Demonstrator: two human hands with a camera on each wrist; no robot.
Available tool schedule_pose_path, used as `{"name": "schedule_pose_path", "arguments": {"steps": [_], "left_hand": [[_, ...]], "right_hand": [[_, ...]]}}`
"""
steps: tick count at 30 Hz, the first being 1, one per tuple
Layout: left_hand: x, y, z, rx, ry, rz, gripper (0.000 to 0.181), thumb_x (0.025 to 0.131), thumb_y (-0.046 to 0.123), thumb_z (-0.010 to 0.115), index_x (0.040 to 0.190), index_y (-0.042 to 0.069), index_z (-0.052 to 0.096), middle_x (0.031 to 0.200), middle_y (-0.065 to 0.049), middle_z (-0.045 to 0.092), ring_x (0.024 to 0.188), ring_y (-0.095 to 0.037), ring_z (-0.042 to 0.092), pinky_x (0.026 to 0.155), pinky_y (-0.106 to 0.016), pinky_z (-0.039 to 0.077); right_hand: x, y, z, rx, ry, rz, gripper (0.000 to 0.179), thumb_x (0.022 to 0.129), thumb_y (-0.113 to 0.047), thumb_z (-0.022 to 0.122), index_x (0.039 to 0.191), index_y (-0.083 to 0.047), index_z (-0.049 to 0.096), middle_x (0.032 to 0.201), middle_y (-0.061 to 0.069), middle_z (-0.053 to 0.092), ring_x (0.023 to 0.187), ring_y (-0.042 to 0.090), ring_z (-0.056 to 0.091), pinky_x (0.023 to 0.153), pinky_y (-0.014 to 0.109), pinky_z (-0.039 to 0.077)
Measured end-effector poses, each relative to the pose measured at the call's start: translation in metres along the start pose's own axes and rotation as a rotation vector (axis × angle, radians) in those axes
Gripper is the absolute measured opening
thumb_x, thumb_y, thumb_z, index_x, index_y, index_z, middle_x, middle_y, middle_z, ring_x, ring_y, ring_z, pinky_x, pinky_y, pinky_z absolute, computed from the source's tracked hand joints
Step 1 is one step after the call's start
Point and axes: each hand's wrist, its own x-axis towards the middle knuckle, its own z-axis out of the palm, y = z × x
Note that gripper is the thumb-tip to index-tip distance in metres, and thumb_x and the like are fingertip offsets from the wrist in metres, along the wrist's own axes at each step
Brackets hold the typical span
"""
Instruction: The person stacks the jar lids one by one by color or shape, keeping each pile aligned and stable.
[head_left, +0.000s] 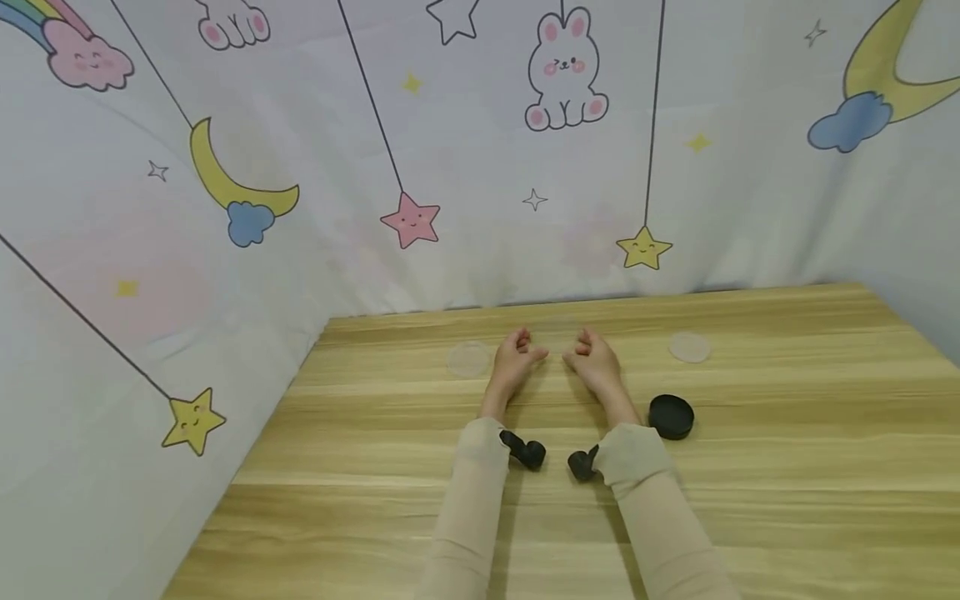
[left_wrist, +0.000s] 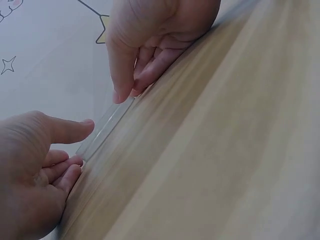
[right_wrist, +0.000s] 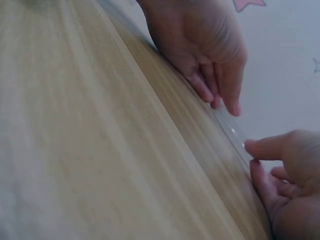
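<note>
A flat translucent pale disc (head_left: pixel 468 359) lay leftmost, left hand (head_left: pixel 516 361) pinched a clear colourless round disc (left_wrist: pixel 106 128) near the wood-grain table's (head_left: pixel 360 500) far edge, right hand (head_left: pixel 597 361) pinched its opposite side, and a shallow black round dish (head_left: pixel 671 417) sat rightward.

In the head view, the tabletop (head_left: pixel 810 467) was yellowish brown, streaked with lighter and darker wood-grain bands. The clear piece (head_left: pixel 557 335) near the centre was colourless; the discs (head_left: pixel 468 359) to its left and right were pale and translucent. The round dish (head_left: pixel 671 417), right of centre, was plain black, the sleeves (head_left: pixel 472 500) at lower centre plain beige. Across the upper frame, the white backdrop (head_left: pixel 480 150) bore yellow moons (head_left: pixel 212 179), blue clouds (head_left: pixel 250 223), pink and yellow stars (head_left: pixel 409 221), and a pink-eared white rabbit (head_left: pixel 564 79).
</note>
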Motion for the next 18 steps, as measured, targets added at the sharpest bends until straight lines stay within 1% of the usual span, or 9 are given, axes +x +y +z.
{"name": "schedule_pose_path", "arguments": {"steps": [4,7,10,14,16,18], "left_hand": [[0.0,0.002,0.001,0.039,-0.001,-0.001,0.064,0.09,0.008,0.067,0.146,-0.005,0.037,0.144,-0.019,0.05,0.135,-0.033,0.045,0.114,-0.041,0.037],[-0.001,0.002,0.0,0.041,0.006,0.001,0.065,0.088,0.006,0.068,0.145,-0.006,0.039,0.141,-0.019,0.051,0.133,-0.034,0.046,0.113,-0.042,0.038],[-0.002,0.003,0.001,0.016,0.009,-0.006,0.066,0.086,0.005,0.069,0.144,-0.007,0.039,0.138,-0.019,0.053,0.131,-0.033,0.047,0.113,-0.041,0.038],[-0.002,0.003,0.003,-0.048,0.023,-0.024,0.067,0.086,0.005,0.07,0.144,-0.008,0.039,0.137,-0.02,0.052,0.13,-0.032,0.046,0.112,-0.041,0.038],[-0.002,0.004,0.005,-0.073,0.039,-0.024,0.067,0.086,0.005,0.07,0.143,-0.009,0.04,0.137,-0.02,0.051,0.128,-0.032,0.047,0.111,-0.041,0.039],[-0.001,0.006,0.006,-0.076,0.059,-0.009,0.064,0.085,0.005,0.07,0.141,-0.01,0.043,0.135,-0.022,0.051,0.126,-0.034,0.048,0.109,-0.043,0.04]], "right_hand": [[0.001,-0.001,0.001,-0.037,0.011,-0.005,0.068,0.094,-0.011,0.062,0.151,0.003,0.028,0.149,0.023,0.042,0.129,0.035,0.049,0.108,0.045,0.042],[0.0,-0.001,0.002,-0.062,0.029,-0.014,0.067,0.093,-0.01,0.062,0.15,0.004,0.03,0.147,0.026,0.044,0.126,0.036,0.051,0.107,0.045,0.043],[-0.002,-0.002,0.004,-0.042,0.051,-0.008,0.067,0.092,-0.008,0.063,0.149,0.005,0.031,0.145,0.027,0.045,0.126,0.037,0.051,0.106,0.045,0.044],[-0.005,-0.004,0.01,0.009,0.087,0.021,0.068,0.091,-0.009,0.064,0.149,0.004,0.033,0.139,0.026,0.046,0.12,0.034,0.048,0.102,0.044,0.044],[-0.005,-0.006,0.012,0.034,0.111,0.03,0.067,0.091,-0.011,0.065,0.148,0.005,0.033,0.137,0.025,0.045,0.119,0.033,0.045,0.103,0.045,0.043],[-0.005,-0.008,0.014,0.066,0.138,0.028,0.065,0.091,-0.011,0.065,0.147,0.006,0.035,0.136,0.024,0.043,0.121,0.034,0.044,0.105,0.046,0.042]]}}
